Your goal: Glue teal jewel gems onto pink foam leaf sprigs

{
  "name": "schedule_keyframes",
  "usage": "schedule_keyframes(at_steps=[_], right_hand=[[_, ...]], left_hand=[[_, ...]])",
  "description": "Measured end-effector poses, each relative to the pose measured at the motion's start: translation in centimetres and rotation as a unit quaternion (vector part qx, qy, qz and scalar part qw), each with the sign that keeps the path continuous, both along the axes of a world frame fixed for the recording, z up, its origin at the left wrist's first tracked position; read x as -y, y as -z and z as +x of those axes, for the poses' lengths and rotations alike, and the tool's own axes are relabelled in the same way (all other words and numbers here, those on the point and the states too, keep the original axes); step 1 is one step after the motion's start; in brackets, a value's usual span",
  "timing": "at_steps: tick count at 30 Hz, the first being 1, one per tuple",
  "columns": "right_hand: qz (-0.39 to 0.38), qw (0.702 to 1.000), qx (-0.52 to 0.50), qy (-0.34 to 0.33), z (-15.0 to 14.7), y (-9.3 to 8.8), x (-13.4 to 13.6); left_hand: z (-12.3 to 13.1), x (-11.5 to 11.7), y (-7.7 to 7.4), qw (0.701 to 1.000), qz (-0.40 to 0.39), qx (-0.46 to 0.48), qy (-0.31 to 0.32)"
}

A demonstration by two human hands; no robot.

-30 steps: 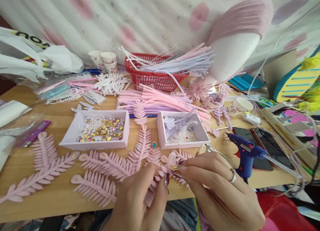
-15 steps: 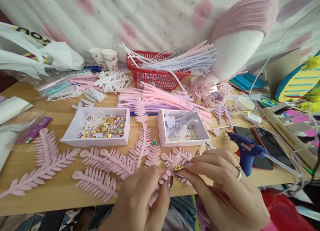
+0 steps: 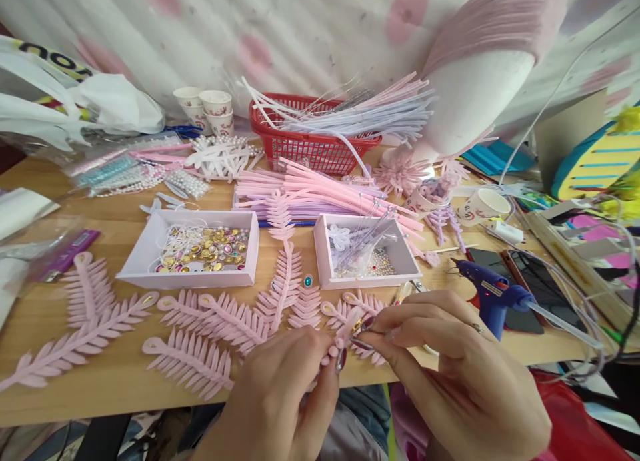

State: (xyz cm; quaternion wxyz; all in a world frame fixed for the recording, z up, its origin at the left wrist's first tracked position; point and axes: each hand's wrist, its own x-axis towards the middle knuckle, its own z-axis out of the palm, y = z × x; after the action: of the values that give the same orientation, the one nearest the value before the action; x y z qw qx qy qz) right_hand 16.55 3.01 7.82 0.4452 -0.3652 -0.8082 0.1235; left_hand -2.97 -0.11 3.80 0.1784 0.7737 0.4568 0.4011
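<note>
My left hand (image 3: 285,394) is closed around a pink foam feather leaf (image 3: 336,344) at the table's near edge. My right hand (image 3: 450,374) pinches a small gold gem (image 3: 357,326) against the tip of that leaf. Several more pink feather leaves (image 3: 215,318) lie spread on the wooden table (image 3: 100,388) just beyond my hands. A white tray of gold and pink gems (image 3: 195,248) sits behind them at left, and a white tray of pearls and pins (image 3: 365,254) at right.
A blue glue gun (image 3: 493,298) stands right of my right hand, with phones behind it. A red basket (image 3: 305,151) of pink and white strips, paper cups (image 3: 213,111), a white mannequin head (image 3: 470,94) and bags of beads fill the back.
My hands stay together on the leaf and gem. The view has shifted slightly; my right hand's fingers have turned a little over the leaf tip.
</note>
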Motion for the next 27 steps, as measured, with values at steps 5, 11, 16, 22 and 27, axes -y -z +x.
schedule_keyframes(at_steps=[5,11,16,22,27], right_hand=[[-0.029,1.000,-0.008,0.002,0.0,0.3,0.3],[-0.020,0.993,-0.096,0.071,-0.1,1.2,1.1],[-0.023,0.994,-0.053,0.088,-0.5,1.1,1.0],[-0.011,0.997,0.002,0.077,0.1,0.8,0.5],[-0.003,0.998,0.036,0.060,0.9,0.4,0.2]], left_hand=[[0.1,0.5,0.5,0.999,-0.023,0.029,-0.007],[1.7,2.0,0.8,0.843,-0.398,0.353,-0.081],[1.8,1.0,-1.0,0.693,-0.536,0.480,-0.047],[1.1,0.3,-2.0,0.666,-0.589,0.456,-0.025],[1.0,0.7,-1.6,0.685,-0.574,0.449,-0.002]])
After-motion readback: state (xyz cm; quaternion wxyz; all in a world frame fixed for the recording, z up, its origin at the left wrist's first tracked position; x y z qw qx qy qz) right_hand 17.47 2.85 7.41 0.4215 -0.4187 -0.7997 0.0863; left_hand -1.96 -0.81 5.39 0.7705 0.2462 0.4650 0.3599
